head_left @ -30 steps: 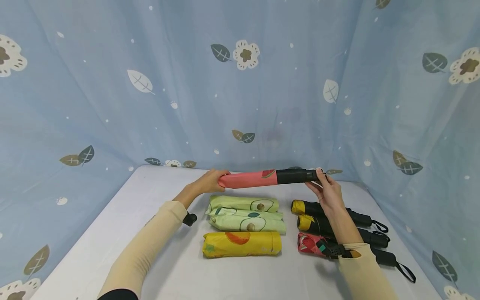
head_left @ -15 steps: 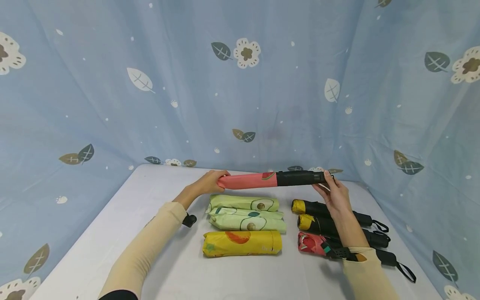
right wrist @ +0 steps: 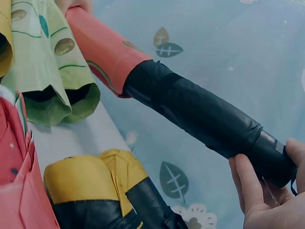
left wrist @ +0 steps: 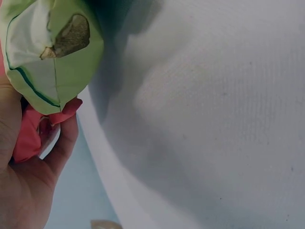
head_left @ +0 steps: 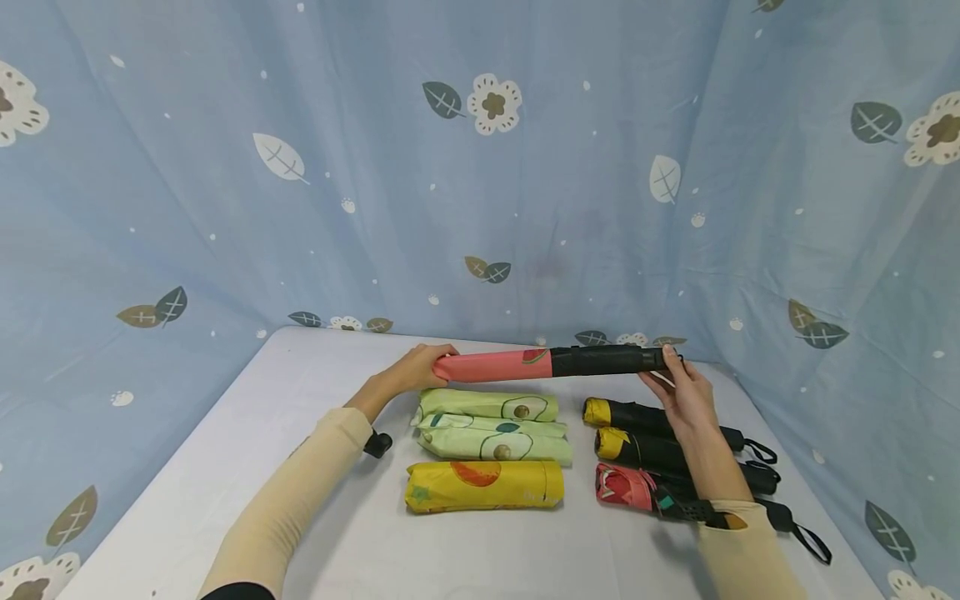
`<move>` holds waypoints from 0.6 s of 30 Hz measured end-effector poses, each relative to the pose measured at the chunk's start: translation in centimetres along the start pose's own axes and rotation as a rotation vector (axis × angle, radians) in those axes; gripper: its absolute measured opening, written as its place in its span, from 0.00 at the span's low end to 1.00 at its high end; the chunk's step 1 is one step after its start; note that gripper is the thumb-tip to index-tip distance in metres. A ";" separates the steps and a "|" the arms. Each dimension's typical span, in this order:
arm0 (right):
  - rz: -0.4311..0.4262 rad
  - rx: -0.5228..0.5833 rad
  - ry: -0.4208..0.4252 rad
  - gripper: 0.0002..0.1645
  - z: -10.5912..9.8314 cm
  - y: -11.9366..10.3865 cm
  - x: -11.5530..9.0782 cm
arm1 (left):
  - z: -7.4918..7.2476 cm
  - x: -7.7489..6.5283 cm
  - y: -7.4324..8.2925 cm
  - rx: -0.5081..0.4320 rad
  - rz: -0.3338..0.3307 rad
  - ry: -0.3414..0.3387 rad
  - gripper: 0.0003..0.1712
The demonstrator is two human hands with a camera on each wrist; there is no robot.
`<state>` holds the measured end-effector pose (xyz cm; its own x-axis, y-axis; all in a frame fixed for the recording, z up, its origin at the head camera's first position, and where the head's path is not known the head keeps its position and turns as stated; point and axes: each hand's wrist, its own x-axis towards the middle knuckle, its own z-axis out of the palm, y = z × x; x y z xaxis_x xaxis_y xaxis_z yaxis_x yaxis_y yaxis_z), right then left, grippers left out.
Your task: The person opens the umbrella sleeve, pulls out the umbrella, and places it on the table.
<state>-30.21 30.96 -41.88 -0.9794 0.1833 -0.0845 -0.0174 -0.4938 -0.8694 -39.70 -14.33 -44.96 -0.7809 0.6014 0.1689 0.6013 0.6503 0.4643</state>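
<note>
In the head view my left hand [head_left: 408,371] grips the left end of a pink umbrella sleeve [head_left: 491,367] with a watermelon print, held above the back of the table. A folded black umbrella [head_left: 603,361] sticks out of the sleeve's right end; its inner part is hidden. My right hand [head_left: 692,400] pinches the umbrella's handle end between thumb and fingers, as the right wrist view also shows on the black handle [right wrist: 271,157]. The left wrist view has pink cloth [left wrist: 28,136] bunched in the left fingers, behind a green avocado sleeve [left wrist: 78,43].
Two green avocado sleeves [head_left: 495,443] and a yellow orange-print sleeve [head_left: 483,487] lie mid-table. Under my right forearm, two yellow-and-black folded umbrellas [head_left: 645,452] and a red-and-black one [head_left: 625,487] lie side by side. A blue patterned curtain [head_left: 480,200] hangs behind the table [head_left: 480,558].
My right hand has moved to the right, drawing more of the black umbrella out of the pink sleeve. My left hand has stayed nearly in place on the sleeve's end.
</note>
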 end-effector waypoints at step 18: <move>-0.059 0.025 0.016 0.28 -1.4 -1.3 -0.2 | 0.1 -0.1 -1.1 0.011 -0.032 -0.005 0.28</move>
<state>-29.70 32.69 -41.44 -0.9733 0.2259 -0.0410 -0.0804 -0.5025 -0.8608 -40.32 -15.05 -45.60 -0.7987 0.5827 0.1501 0.5782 0.6741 0.4596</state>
